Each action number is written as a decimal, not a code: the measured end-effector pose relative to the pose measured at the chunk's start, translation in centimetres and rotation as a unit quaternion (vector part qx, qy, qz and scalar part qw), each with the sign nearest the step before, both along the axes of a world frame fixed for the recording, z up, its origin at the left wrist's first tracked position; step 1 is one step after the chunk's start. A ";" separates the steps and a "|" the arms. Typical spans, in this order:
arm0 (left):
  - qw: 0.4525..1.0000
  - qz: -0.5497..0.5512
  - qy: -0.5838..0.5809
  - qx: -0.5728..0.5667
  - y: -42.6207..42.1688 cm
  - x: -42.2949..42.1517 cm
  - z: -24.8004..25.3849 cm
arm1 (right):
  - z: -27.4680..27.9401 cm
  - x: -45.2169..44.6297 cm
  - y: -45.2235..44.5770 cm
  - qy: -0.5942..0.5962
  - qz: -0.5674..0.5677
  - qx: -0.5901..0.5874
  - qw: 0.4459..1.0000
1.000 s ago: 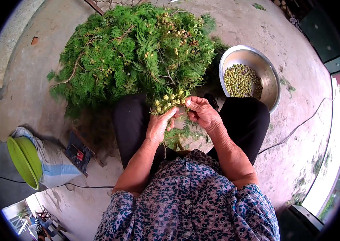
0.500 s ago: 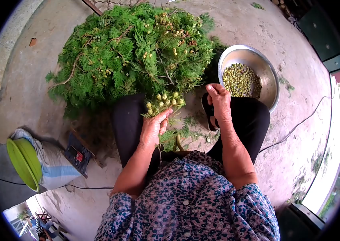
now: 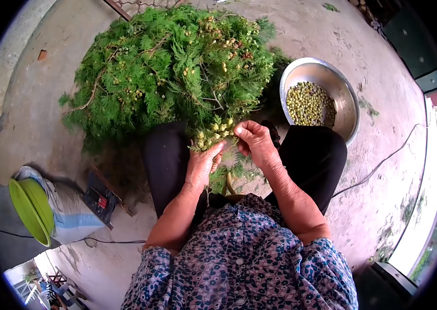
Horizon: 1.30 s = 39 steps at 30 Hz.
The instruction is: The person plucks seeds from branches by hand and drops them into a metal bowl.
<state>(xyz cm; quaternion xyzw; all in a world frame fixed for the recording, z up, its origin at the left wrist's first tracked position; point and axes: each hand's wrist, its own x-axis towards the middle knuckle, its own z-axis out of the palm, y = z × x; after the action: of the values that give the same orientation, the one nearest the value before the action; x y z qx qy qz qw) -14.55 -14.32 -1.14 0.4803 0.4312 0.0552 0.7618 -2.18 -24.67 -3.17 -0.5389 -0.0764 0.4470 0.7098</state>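
Observation:
My left hand [image 3: 204, 164] is closed around a sprig of arborvitae [image 3: 213, 135] with pale green seed cones clustered at its tip. From the other side, my right hand [image 3: 257, 144] meets the sprig, thumb and forefinger pinched at its right edge on what looks like a seed cone. The fingertips partly cover the thing they pinch. Just beyond both hands lies a large heap of cut arborvitae branches [image 3: 166, 72], dotted with more cones. To the right, a metal basin [image 3: 346, 98] stands on the floor, holding many loose green cones [image 3: 309, 103].
My knees [image 3: 314, 160] frame the work, and a sandalled foot shows behind my right hand. At left are a lime-green plastic basin [image 3: 29, 206] and a white and blue sack [image 3: 76, 217]. A black cable [image 3: 378, 173] crosses the concrete floor on the right.
My right hand has moved left from beside the metal basin to the sprig, its fingers now at the cones. My left hand still holds the sprig, shifted slightly.

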 end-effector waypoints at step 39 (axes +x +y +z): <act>0.997 -0.067 -0.024 -0.021 0.0 -1.1 0.3 | -1.6 4.3 -2.1 0.062 -0.187 0.034 0.980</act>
<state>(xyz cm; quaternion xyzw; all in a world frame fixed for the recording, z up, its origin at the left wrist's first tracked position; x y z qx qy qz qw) -15.63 -14.33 -0.79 0.4905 0.3805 0.0066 0.7839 2.07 -26.75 -4.79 -0.4905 0.0547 0.3363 0.8021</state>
